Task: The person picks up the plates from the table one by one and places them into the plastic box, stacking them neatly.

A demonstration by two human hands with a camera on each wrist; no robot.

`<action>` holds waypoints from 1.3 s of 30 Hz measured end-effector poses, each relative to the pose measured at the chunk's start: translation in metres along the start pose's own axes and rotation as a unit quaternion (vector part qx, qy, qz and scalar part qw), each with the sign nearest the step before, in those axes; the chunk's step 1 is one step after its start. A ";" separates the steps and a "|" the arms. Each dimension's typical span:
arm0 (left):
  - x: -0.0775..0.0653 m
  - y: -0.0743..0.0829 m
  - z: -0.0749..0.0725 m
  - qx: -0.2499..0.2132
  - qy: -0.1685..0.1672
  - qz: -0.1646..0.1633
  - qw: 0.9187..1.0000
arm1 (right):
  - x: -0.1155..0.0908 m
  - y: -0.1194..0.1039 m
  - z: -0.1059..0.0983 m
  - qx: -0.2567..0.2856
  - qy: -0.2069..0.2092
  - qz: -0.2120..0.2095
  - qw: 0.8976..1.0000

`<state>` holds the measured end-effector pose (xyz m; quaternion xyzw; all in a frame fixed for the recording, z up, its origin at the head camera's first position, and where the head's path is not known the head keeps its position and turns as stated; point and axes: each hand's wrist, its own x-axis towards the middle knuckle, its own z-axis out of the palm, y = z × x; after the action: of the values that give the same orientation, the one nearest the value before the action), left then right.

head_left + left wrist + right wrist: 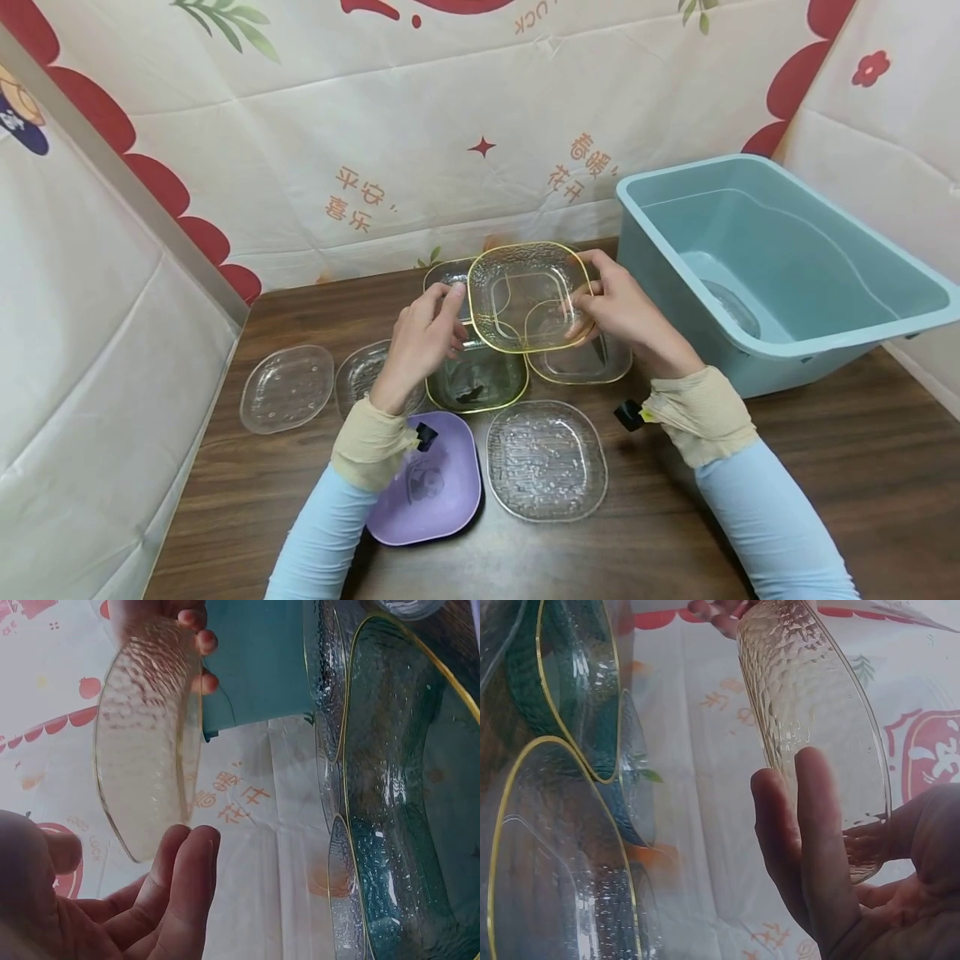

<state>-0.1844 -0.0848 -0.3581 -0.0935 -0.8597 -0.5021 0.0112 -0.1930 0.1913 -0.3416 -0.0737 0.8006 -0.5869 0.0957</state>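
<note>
A clear, textured dish with a yellow rim (531,337) is raised above the table, tilted. My right hand (618,304) grips its right side, thumb and fingers on either side of the wall, as the right wrist view shows of the dish (787,697). My left hand (423,337) is just off the dish's left rim, fingers loosely bent; in the left wrist view its fingertips (196,851) are close to the dish's end. Beneath the hands stand a green-tinted dish with a yellow rim (480,379) and another yellow-rimmed clear dish (581,367).
A purple plate (442,500) and a ribbed clear plate (546,462) lie at the front. Two clear plates, one at far left (287,389) and one by the left wrist (360,375), sit on the wooden table (600,550). A blue tub (667,275) with a clear dish (731,308) inside stands at right.
</note>
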 end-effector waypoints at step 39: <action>-0.001 -0.004 -0.012 0.089 -0.009 0.003 0.996 | -0.036 -0.077 -0.102 -0.064 0.139 -0.031 0.988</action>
<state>-0.1852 -0.0971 -0.3557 -0.0988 -0.9007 -0.4229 0.0130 -0.1816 0.2710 -0.2360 -0.0222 0.8392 -0.5419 -0.0393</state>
